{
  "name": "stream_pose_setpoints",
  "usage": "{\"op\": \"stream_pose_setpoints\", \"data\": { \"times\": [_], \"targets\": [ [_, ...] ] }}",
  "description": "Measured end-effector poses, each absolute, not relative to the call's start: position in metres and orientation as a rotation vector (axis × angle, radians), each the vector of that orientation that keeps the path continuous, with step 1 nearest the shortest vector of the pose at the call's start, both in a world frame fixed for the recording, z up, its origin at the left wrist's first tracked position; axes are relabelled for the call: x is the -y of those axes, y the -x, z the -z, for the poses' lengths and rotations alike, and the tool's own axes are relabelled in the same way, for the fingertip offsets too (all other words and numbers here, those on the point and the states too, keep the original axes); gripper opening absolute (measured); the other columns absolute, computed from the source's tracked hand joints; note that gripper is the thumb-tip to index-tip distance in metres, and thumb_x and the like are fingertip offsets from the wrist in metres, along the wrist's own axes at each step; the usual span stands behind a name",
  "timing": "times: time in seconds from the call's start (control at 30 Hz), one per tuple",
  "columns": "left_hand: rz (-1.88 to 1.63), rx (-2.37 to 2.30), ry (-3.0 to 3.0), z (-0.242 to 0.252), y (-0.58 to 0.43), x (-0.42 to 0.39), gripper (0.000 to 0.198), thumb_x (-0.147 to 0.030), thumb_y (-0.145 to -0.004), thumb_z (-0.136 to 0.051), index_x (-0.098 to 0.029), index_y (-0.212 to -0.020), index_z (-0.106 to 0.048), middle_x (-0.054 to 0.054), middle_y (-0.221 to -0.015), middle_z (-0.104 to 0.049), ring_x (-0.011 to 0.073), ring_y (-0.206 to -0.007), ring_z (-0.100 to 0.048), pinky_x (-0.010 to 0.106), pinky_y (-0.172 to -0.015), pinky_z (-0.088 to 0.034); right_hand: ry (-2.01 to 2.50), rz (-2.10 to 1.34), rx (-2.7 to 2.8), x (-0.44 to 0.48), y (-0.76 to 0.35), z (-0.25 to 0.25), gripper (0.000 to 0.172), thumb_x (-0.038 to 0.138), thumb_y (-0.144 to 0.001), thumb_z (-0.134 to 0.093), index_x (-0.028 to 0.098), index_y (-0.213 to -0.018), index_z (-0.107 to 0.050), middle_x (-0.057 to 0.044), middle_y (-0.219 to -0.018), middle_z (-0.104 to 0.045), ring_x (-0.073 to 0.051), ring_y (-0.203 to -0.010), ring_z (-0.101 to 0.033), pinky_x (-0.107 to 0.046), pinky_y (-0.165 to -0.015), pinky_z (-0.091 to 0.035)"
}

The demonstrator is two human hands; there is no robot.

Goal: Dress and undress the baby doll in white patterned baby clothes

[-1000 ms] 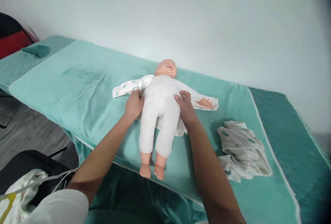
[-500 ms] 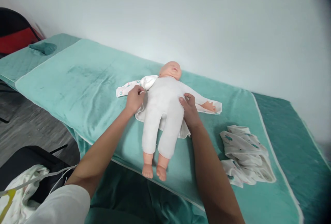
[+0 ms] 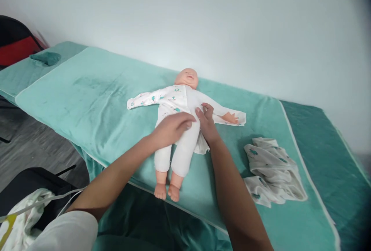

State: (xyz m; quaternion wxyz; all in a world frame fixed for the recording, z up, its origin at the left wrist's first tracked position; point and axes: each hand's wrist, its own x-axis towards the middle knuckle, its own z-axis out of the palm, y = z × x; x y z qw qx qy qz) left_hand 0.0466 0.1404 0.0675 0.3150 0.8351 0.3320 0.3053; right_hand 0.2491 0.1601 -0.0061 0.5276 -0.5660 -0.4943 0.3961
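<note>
A baby doll (image 3: 189, 133) in a white padded body suit lies on its back, feet toward me. Beneath it is a printed white baby shirt (image 3: 174, 95), its left-hand front panel lying over the chest and that sleeve stretched out to the side. My left hand (image 3: 171, 129) crosses the doll's belly, fingers closed on the panel's lower edge, which it partly hides. At the doll's right-hand side in view rests my right hand (image 3: 208, 123), thumb and fingers apart and touching the torso. The other doll arm lies outstretched over the opened shirt sleeve.
A crumpled printed white garment (image 3: 272, 169) lies to the right on the green padded bed (image 3: 95, 88). The wall runs along its far side. A black chair (image 3: 37, 181) with cloth and a cable is at lower left; a red and black chair (image 3: 17, 46) stands further back.
My left hand has moved right across the doll, bringing the shirt's front panel over the chest. My right hand stays at the doll's side. The view has shifted slightly.
</note>
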Motion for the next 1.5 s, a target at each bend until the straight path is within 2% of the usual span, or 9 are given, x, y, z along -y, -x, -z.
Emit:
{"op": "stream_pose_setpoints", "data": {
  "times": [0.1,0.27,0.53,0.77,0.97,1.1,1.2,1.37,1.5],
  "targets": [
    [-1.113,-1.272,-2.205,-0.048,-0.001,-0.162,0.033,-0.014,-0.096,-0.044,-0.021,-0.121,-0.064,0.010,-0.128,-0.069,0.0228,-0.125,-0.061,0.040,-0.110,-0.049,1.400,-0.807,1.183,-0.157,-0.253,0.003,0.053,0.069,-0.085,-0.063,0.029,-0.116,-0.049,-0.004,-0.110,-0.064,-0.023,-0.103,-0.063,-0.043,-0.096,-0.054],
    [-0.775,-1.906,-2.255,-0.003,0.075,-0.204,0.060,-0.017,-0.090,-0.050,-0.015,-0.150,-0.049,0.020,-0.160,-0.047,0.0374,-0.148,-0.043,0.058,-0.119,-0.038,1.495,-0.280,1.287,-0.151,-0.240,-0.029,0.029,0.054,-0.092,-0.062,0.027,-0.102,-0.061,-0.005,-0.102,-0.065,-0.022,-0.087,-0.060,-0.040,-0.083,-0.051],
    [-0.513,-1.914,-2.375,0.008,0.111,-0.252,0.059,-0.020,-0.101,-0.029,-0.010,-0.157,-0.044,0.019,-0.158,-0.052,0.0339,-0.148,-0.048,0.055,-0.120,-0.034,1.571,-0.620,1.694,-0.139,-0.186,-0.072,0.046,0.041,-0.086,-0.071,0.032,-0.130,-0.062,0.002,-0.074,-0.057,-0.022,-0.069,-0.054,-0.041,-0.075,-0.047],
    [-0.871,-2.023,-2.221,0.009,0.108,-0.247,0.060,-0.012,-0.095,-0.034,-0.016,-0.153,-0.050,0.012,-0.165,-0.045,0.0303,-0.158,-0.033,0.056,-0.123,-0.033,1.005,-1.066,1.431,-0.128,-0.199,-0.067,0.036,0.045,-0.091,-0.070,0.033,-0.124,-0.060,-0.001,-0.099,-0.060,-0.016,-0.079,-0.058,-0.032,-0.074,-0.050],
    [-1.185,-1.585,-2.186,0.000,0.067,-0.167,0.032,-0.026,-0.098,-0.049,-0.023,-0.128,-0.060,0.012,-0.129,-0.067,0.0254,-0.127,-0.060,0.047,-0.112,-0.049,1.243,-1.028,1.497,-0.121,-0.196,-0.067,0.041,0.047,-0.091,-0.070,0.034,-0.128,-0.060,0.003,-0.078,-0.051,-0.014,-0.064,-0.050,-0.029,-0.061,-0.046],
    [-1.015,-1.132,-2.201,-0.004,0.035,-0.119,0.038,-0.044,-0.095,-0.065,-0.026,-0.127,-0.057,0.012,-0.124,-0.064,0.0244,-0.114,-0.063,0.041,-0.097,-0.056,1.310,-0.980,1.684,-0.116,-0.200,-0.070,0.032,0.037,-0.092,-0.067,0.034,-0.124,-0.067,0.005,-0.066,-0.042,-0.015,-0.063,-0.049,-0.030,-0.060,-0.047],
    [-1.052,-1.058,-2.240,-0.004,0.027,-0.104,0.021,-0.041,-0.096,-0.064,-0.026,-0.109,-0.058,0.008,-0.103,-0.065,0.0215,-0.092,-0.062,0.038,-0.080,-0.055,1.231,-1.185,1.673,-0.112,-0.212,-0.074,0.037,0.035,-0.091,-0.067,0.035,-0.128,-0.065,0.006,-0.065,-0.035,-0.014,-0.059,-0.047,-0.030,-0.060,-0.055],
    [-1.073,-1.086,-2.268,-0.019,0.027,-0.114,0.021,-0.037,-0.102,-0.051,-0.026,-0.085,-0.055,0.003,-0.080,-0.063,0.0197,-0.079,-0.061,0.037,-0.074,-0.052,1.111,-1.500,1.754,-0.106,-0.233,-0.082,0.034,0.040,-0.092,-0.067,0.030,-0.125,-0.067,0.004,-0.067,-0.063,-0.017,-0.066,-0.069,-0.033,-0.066,-0.060],
    [-1.174,-1.217,-2.291,-0.045,0.000,-0.156,0.017,-0.033,-0.102,-0.050,-0.023,-0.104,-0.064,0.008,-0.108,-0.072,0.0220,-0.108,-0.064,0.041,-0.100,-0.052,1.107,-1.201,1.470,-0.119,-0.262,-0.070,0.028,0.043,-0.092,-0.066,0.025,-0.114,-0.069,-0.002,-0.082,-0.076,-0.018,-0.072,-0.071,-0.035,-0.072,-0.058]
  ]
}}
